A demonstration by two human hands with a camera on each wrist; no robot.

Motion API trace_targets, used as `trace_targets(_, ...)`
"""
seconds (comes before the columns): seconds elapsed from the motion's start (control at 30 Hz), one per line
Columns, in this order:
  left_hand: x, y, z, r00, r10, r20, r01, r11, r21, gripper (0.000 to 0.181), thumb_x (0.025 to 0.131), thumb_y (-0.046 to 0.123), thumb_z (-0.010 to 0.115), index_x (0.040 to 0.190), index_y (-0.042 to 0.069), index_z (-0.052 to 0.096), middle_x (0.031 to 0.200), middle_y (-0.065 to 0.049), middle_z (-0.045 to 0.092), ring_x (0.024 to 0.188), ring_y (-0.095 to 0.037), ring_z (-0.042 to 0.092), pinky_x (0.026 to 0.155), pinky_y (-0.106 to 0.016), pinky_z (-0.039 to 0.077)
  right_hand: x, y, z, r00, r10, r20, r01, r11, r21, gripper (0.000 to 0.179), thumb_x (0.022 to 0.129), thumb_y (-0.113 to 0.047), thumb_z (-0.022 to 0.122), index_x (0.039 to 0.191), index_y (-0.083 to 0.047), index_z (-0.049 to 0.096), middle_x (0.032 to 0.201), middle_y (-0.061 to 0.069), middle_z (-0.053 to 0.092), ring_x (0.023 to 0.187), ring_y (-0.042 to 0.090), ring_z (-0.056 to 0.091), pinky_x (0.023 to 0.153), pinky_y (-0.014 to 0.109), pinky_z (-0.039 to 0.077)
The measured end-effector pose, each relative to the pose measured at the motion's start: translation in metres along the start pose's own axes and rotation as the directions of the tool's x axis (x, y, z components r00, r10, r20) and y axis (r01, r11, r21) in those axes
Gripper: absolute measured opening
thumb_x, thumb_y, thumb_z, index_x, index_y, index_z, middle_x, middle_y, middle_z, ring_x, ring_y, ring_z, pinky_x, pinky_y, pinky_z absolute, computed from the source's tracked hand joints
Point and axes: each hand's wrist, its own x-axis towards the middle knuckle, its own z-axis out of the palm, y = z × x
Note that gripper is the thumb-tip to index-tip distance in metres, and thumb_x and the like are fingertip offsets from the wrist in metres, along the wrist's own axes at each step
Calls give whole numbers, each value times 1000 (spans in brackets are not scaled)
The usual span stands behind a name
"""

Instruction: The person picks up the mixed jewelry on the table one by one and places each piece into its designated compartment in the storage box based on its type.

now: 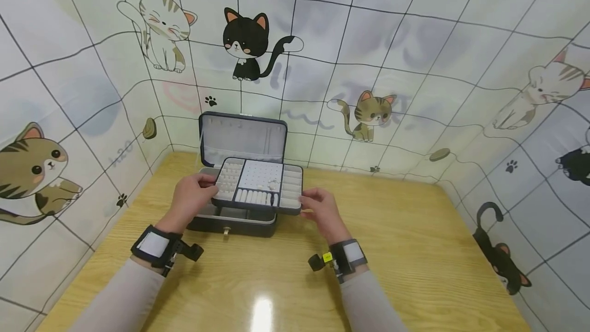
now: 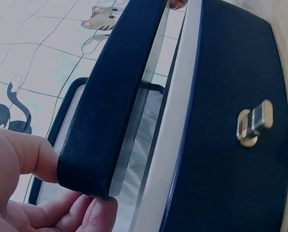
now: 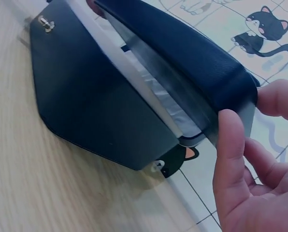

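Note:
A dark navy jewelry box stands on the table with its lid raised against the wall. Above its lower part is a jewelry tray, shifted to the right and apart from the base in both wrist views. My left hand pinches the tray's left end, thumb above and fingers below. At the right end, my right hand grips the tray between thumb and fingers. Small earrings lie on the white perforated middle panel, with ring rolls in front. A metal clasp sits on the box's front.
The wooden table extends in front of the box and to its right. Behind and on both sides hangs a white gridded cloth printed with cats. The raised lid stands close to it.

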Motion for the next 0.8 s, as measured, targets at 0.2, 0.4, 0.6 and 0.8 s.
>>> trace_targets(0.2, 2, -1, -10, 1000, 3, 6, -3, 1000, 7, 49, 94, 22, 65, 137, -4, 66, 124, -24, 73, 106, -31, 66, 75, -27, 50, -2, 5, 9, 1000, -20, 5, 19, 999, 46, 24, 96, -2, 70, 117, 6, 64, 103, 6, 67, 86, 16, 67, 69, 27, 61)
trace_targets(0.4, 4, -5, -17, 1000, 16, 0, -16, 1000, 27, 46, 92, 19, 64, 133, -3, 70, 120, -24, 73, 100, -30, 63, 73, -29, 49, -3, 8, 18, 1000, -20, 5, 20, 999, 51, 22, 96, -1, 69, 116, 7, 64, 102, 6, 66, 86, 15, 66, 68, 26, 62)
trace_targets(0.6, 3, -4, -21, 1000, -6, -2, 6, 999, 36, 47, 92, 19, 64, 134, -3, 69, 122, -24, 72, 101, -31, 62, 73, -29, 49, -4, 9, 21, 999, -18, 40, 17, 999, 31, 27, 96, 1, 69, 122, 9, 63, 109, 9, 65, 90, 15, 66, 71, 26, 63)
trace_targets(0.8, 2, -3, -23, 1000, -19, -7, 19, 999, 27, 47, 94, 19, 63, 135, -3, 69, 122, -24, 72, 102, -31, 62, 73, -29, 49, -2, 13, 22, 998, -21, 65, 19, 999, 39, 28, 98, 1, 68, 124, 10, 63, 111, 10, 65, 91, 15, 67, 75, 30, 64)
